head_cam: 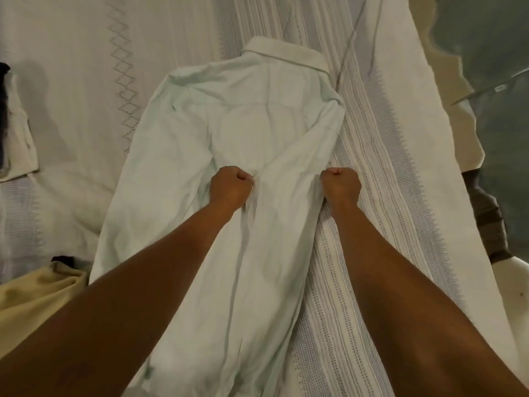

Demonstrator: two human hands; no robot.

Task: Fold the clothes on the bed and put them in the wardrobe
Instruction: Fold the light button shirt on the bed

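shirt [243, 124] flat on bed [71, 67], its cloth in the curled fingers [243, 176] of left hand [231, 187], right hand [341, 187]

A pale shirt [257, 116], white with a faint green cast, lay flat and back-up on the bed [71, 67], its collar [283, 54] at the far end and its hem nearest the person. The sleeve [300, 144] on the right side was folded in slantwise across the back, towards the middle. The cloth was creased lengthwise down the body. The left hand [230, 186] gripped gathered fabric at the shirt's middle; the right hand [340, 186] gripped its right edge. A crumpled yellow garment [37, 299] lay just beside the shirt's near left side. Another whitish garment [17, 133] lay well apart at the left edge.
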